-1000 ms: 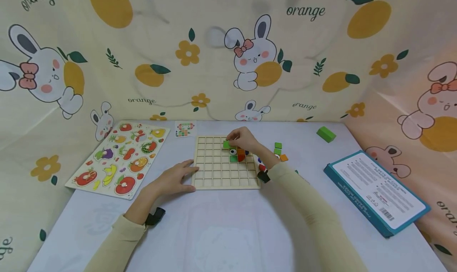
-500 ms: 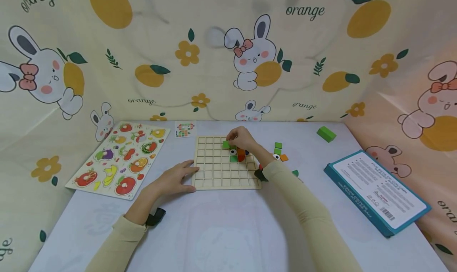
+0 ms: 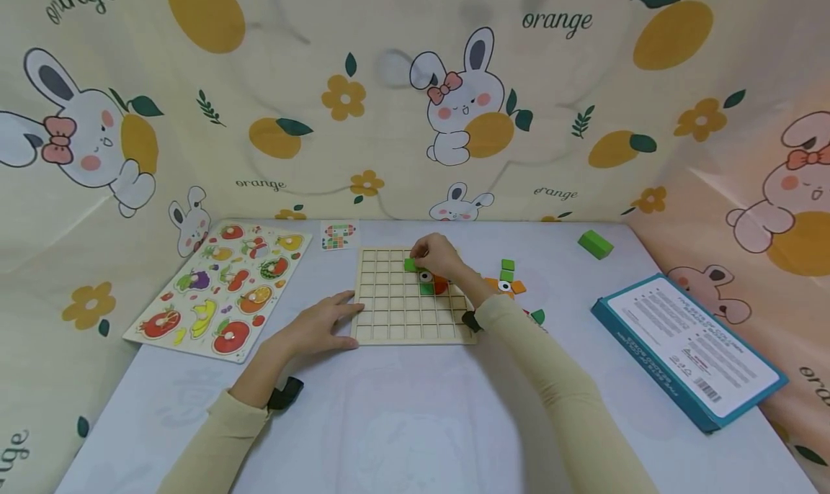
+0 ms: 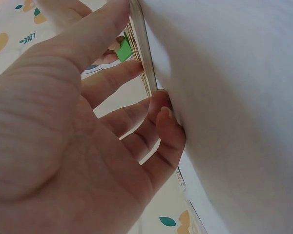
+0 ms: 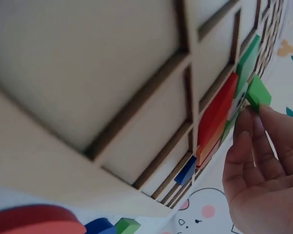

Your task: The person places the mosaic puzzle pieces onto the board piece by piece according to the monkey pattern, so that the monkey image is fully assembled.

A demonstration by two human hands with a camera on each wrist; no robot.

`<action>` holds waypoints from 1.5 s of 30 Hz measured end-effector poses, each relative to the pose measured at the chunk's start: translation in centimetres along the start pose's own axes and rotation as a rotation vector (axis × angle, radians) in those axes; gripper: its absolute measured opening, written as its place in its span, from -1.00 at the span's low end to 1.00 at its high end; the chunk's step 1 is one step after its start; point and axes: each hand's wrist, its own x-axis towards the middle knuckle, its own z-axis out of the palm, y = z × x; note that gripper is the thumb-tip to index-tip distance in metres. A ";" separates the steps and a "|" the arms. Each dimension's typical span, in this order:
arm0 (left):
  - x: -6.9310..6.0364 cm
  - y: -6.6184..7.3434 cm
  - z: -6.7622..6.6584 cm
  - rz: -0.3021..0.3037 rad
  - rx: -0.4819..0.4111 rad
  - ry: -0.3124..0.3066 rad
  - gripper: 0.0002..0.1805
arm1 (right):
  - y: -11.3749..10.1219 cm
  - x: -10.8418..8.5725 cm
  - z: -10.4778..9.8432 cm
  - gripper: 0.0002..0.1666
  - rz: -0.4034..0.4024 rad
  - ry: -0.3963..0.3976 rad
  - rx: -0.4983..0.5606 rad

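Note:
My right hand [image 3: 442,258] pinches a light green square tile [image 5: 259,92] between thumb and fingers at the far part of the wooden grid board [image 3: 389,321]. In the right wrist view the tile is tilted. Beside it, an eye tile [image 3: 425,276], a darker green tile [image 3: 426,289] and a red piece [image 5: 216,109] sit in the grid, with a blue piece [image 5: 185,170] further along. My left hand [image 3: 314,327] touches the board's left edge with extended, slightly bent fingers; the left wrist view shows fingertips [image 4: 136,67] against that edge.
Loose pieces, including green tiles [image 3: 507,265] and an orange one [image 3: 518,286], lie right of the board. A fruit puzzle board [image 3: 220,292] is at left and a small pattern card [image 3: 339,236] behind. Further right are a green block [image 3: 595,244] and a blue-edged box [image 3: 690,350].
My right wrist has shifted slightly left, showing more of the loose pieces beside the board. The pinched green tile and my left hand stay nearly in place.

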 end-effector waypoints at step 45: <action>0.1 -0.1 0.1 -0.012 -0.003 -0.006 -0.20 | 8.7 -6.3 -12.9 -0.60 0.178 -0.007 -0.188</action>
